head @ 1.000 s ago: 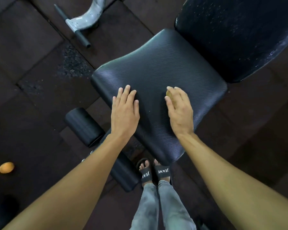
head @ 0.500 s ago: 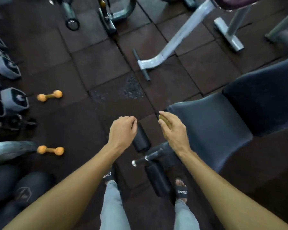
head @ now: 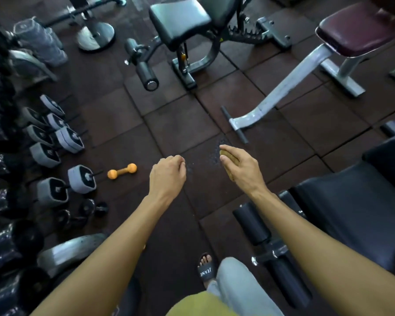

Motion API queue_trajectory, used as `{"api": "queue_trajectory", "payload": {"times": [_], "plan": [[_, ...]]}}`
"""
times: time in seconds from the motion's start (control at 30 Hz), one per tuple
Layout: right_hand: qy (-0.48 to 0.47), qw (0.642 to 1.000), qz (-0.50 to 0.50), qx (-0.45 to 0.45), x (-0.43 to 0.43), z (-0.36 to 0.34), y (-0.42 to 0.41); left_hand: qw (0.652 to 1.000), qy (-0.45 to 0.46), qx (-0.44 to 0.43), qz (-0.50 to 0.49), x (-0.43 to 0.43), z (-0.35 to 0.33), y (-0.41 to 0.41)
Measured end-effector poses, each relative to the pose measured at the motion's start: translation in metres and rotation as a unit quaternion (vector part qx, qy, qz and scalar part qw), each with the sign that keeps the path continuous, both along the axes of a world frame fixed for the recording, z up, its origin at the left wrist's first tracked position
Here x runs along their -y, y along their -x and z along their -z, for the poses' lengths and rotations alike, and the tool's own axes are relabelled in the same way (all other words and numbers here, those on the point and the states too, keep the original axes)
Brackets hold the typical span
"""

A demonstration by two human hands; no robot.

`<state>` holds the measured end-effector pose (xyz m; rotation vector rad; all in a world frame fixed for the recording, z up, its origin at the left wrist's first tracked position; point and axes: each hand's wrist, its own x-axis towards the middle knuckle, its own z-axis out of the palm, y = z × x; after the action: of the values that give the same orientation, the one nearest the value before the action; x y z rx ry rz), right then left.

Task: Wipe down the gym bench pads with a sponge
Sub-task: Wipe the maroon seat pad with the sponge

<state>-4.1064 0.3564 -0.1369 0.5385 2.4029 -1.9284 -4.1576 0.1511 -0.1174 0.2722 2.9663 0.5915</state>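
Observation:
My right hand (head: 241, 166) is held in the air over the floor, curled around a small yellow-brown sponge (head: 229, 156) that is mostly hidden by the fingers. To its left, my left hand (head: 168, 175) hangs loosely closed and holds nothing. The black seat pad (head: 349, 208) of the gym bench lies at the lower right, off to the right of both hands. Its black back pad (head: 388, 156) rises at the right edge. Two black foam rollers (head: 252, 225) stick out below the seat.
A second black bench (head: 180, 22) stands at the top centre, and a maroon-padded bench (head: 356, 30) on a white frame at the top right. Grey-ended dumbbells (head: 55, 135) line the left side. An orange dumbbell (head: 122, 171) lies on the dark rubber floor tiles.
Both hands have lifted off the black seat pad and swung left over the floor. The view has turned left, away from the bench, and other benches have come into sight.

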Motion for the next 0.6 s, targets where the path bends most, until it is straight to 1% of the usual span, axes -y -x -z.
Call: {"api": "queue_trajectory", "payload": {"times": [0.1, 0.27, 0.43, 0.6], "plan": [[0.001, 0.999, 0.037, -0.002, -0.009, -0.006, 0.038, 1.000, -0.013, 0.000, 0.026, -0.020, -0.011, 0.050], [0.005, 0.994, 0.107, -0.008, -0.051, -0.013, 0.117, 0.996, -0.012, 0.005, 0.087, -0.083, -0.024, 0.151], [-0.039, 0.987, 0.157, 0.009, -0.115, -0.034, 0.199, 0.989, -0.005, 0.002, 0.147, -0.161, -0.036, 0.254], [-0.081, 0.973, 0.212, 0.040, -0.187, -0.059, 0.267, 0.971, -0.011, 0.000, 0.240, -0.253, -0.053, 0.343]]}}
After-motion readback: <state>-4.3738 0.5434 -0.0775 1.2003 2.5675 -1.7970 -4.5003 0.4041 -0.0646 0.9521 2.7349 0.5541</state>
